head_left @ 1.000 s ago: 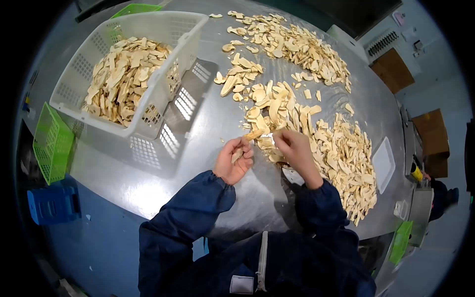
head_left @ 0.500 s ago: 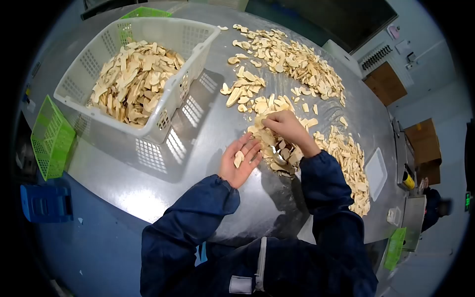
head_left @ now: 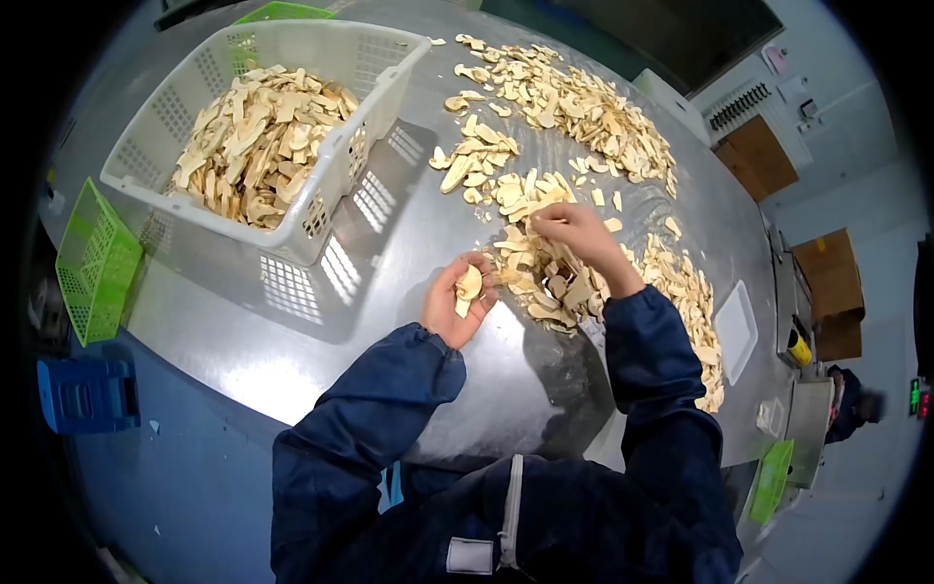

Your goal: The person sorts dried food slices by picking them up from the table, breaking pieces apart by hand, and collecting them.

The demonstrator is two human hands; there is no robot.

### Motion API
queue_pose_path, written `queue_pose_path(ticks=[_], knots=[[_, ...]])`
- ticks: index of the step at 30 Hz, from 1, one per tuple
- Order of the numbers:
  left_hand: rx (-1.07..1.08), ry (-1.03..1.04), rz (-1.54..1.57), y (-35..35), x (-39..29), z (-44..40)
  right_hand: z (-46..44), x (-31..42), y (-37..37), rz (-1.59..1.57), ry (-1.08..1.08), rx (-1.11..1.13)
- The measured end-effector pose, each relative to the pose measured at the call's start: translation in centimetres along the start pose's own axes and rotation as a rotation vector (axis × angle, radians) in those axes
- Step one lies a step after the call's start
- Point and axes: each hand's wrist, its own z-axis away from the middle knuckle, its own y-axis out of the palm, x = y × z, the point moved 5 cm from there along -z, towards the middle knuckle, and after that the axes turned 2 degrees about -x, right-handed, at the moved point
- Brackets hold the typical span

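Note:
My left hand (head_left: 450,311) is palm up over the steel table, its fingers curled around pale dried mushroom slices (head_left: 468,283) lying in the palm. Just to its right, my right hand (head_left: 587,240) reaches over a small heap of mushroom slices (head_left: 535,268), thumb and fingers pinched together. Whatever its fingertips may hold is hidden. Some pieces in the heap by the right wrist look darker brown. Further right, a long spread of slices (head_left: 681,307) runs past my right sleeve.
A white perforated basket (head_left: 336,180) full of slices stands on the table (head_left: 229,336) at the left. More slices (head_left: 584,112) cover the far side. A white tray lid (head_left: 736,332) lies at right. Green baskets (head_left: 95,265) flank the table. A person (head_left: 854,404) is at far right.
My left fingers have curled in, and the palm now carries more than the single slice seen before. My right hand has shifted slightly right, away from the left. The view has tilted a little.

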Motion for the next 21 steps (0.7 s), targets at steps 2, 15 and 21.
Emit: queue_pose_path(ticks=[2, 15, 21], knots=[[-0.065, 0.011, -0.034, 0.0, -0.2, 0.0, 0.5, -1.1, -1.3, -0.029, 0.036, 0.106], [0.028, -0.054, -0.014, -0.2, 0.1, -0.3, 2.5, 0.2, 2.6, 0.699, -0.575, -0.300], [-0.003, -0.089, -0.041, -0.4, 0.4, -0.3, 1.8, -1.7, 0.4, -0.514, 0.098, 0.150]])
